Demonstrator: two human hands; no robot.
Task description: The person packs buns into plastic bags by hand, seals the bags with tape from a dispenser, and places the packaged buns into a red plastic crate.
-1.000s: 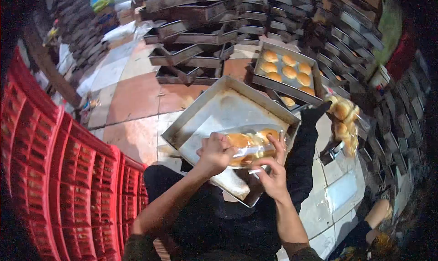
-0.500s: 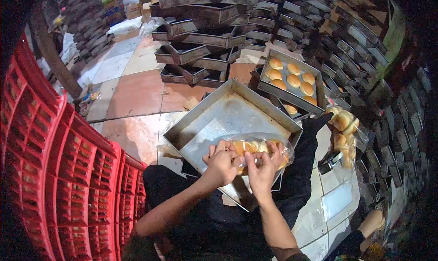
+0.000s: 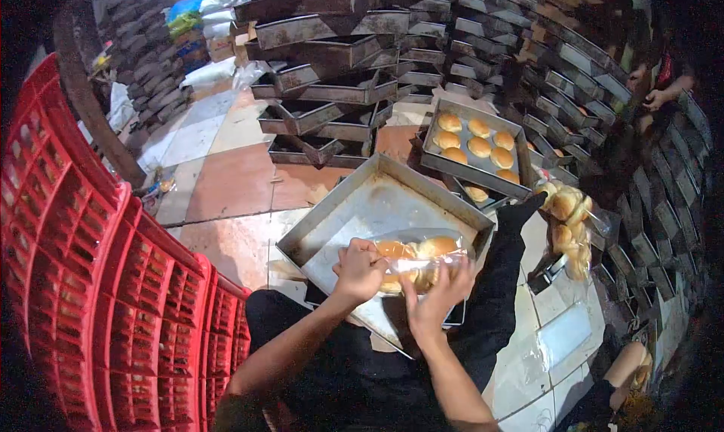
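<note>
A clear plastic bag of golden buns (image 3: 437,247) lies in the large metal baking tray (image 3: 351,198) between my knees. My left hand (image 3: 359,272) is closed at the left end of the bag, its fingers pinching the plastic. My right hand (image 3: 439,292) is over the bag's lower right side, with thumb and fingers apart and the fingertips slightly blurred. Buns show in two rows through the shiny film. Part of the lower row is hidden behind my hands.
A smaller tray of buns (image 3: 489,147) stands beyond on the right. Bagged buns (image 3: 567,224) and a stack of flat clear bags (image 3: 564,332) lie on the tiles. Red crates (image 3: 143,296) rise at left; stacked pans (image 3: 324,77) stand behind. Another person's hands (image 3: 664,94) appear far right.
My right hand has come away from my left and spread its fingers lower on the bag. More of the bagged buns show now. Another person's hands have appeared at far right.
</note>
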